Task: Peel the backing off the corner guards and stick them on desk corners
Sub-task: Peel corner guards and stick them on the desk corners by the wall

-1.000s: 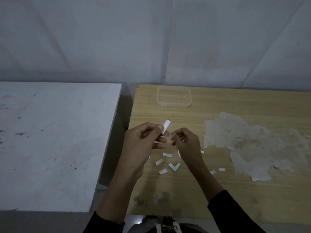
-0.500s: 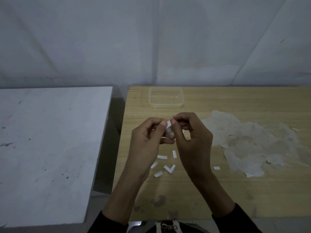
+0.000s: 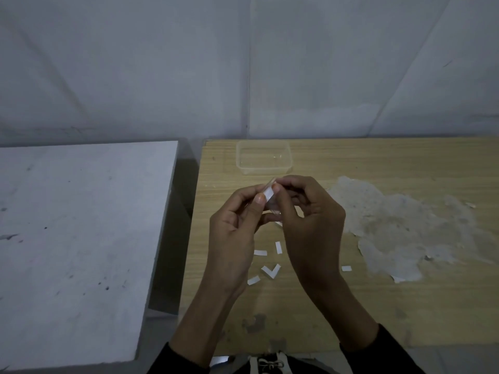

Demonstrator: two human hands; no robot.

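Both hands meet above the wooden desk (image 3: 337, 306). My left hand (image 3: 237, 230) holds a small clear corner guard (image 3: 272, 205) between thumb and fingers. A white backing strip (image 3: 268, 193) shows on the guard. My right hand (image 3: 310, 220) pinches the top of that strip with thumb and forefinger. Most of the guard is hidden by my fingers. Several peeled white backing strips (image 3: 270, 270) lie on the desk below my hands.
A clear plastic container (image 3: 264, 157) stands at the desk's far edge, near its left corner. A large patch of torn veneer (image 3: 399, 228) spreads over the desk's right side. A white table (image 3: 75, 238) stands to the left across a dark gap. A grey wall rises behind.
My right hand came up to the guard in my left hand and now pinches the backing strip. Both hands have lifted a little toward the container.
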